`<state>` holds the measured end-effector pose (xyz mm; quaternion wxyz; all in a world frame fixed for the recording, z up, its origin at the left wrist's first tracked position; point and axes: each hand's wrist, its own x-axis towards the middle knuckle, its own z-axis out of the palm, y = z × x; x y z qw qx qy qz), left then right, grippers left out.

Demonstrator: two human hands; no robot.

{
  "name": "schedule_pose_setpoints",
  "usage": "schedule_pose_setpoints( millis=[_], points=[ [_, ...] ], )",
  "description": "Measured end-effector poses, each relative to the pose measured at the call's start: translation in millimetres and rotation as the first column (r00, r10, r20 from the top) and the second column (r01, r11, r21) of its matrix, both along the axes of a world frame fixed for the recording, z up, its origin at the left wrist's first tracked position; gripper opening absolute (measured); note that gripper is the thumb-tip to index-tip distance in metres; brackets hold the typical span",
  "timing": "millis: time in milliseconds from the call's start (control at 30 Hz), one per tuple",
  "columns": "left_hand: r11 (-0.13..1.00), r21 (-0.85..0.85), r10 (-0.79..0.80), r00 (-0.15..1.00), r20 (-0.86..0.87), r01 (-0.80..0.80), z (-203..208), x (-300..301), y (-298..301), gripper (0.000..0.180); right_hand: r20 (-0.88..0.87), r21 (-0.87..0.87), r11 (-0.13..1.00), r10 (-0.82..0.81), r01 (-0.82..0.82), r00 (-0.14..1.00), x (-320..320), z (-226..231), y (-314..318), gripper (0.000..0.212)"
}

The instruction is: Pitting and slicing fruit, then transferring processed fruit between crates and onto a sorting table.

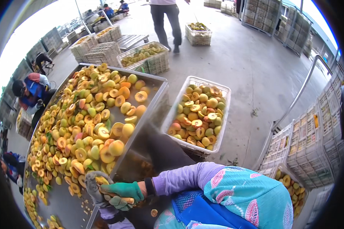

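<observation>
My left hand [92, 187], in a grey glove, is closed around a cut peach half [101, 179] at the near edge of a metal table. My right hand [123, 191], in a green glove with grey fingers, is pressed up against it. It is closed on a tool with a tan handle [129, 200]; the working end is hidden between the hands. Halved peaches [84, 126], several with stones still in them, are heaped over the metal table [141, 134]. A small cut piece of peach [154, 212] shows below my right wrist.
A white crate of peach halves [224, 122] stands right of the table. Another full crate [158, 63] sits beyond it. Stacked crates [309, 141] and a metal rail [300, 95] are at the right. Co-workers [36, 89] sit along the left; a person [166, 23] stands at the back.
</observation>
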<state>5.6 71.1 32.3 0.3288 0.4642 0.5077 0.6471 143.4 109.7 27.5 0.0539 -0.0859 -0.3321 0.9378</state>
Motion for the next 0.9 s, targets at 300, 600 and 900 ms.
schedule_pose_setpoints(
  millis=[300, 600, 900],
  points=[
    [0.400, 0.065, 0.481, 0.149, -0.864, -0.914, -48.1, -54.0, -135.5, 0.044, 0.490, 0.537, 0.734, 0.129, -0.415, 0.862, 9.2, -61.7, 37.6, 0.042],
    [0.337, 0.110, 0.156, -0.060, -0.986, -0.935, -32.8, -79.7, -156.1, 0.045, 0.521, 0.777, -0.379, -0.061, -0.502, 0.852, -8.2, -211.8, 41.2, 0.018],
    [0.596, -0.266, -0.105, 0.255, -0.961, -0.757, 30.1, -86.4, -97.3, 0.040, 0.335, 0.938, -0.064, -0.094, -0.341, 0.938, 15.6, -57.2, 81.4, 0.018]
  ],
)
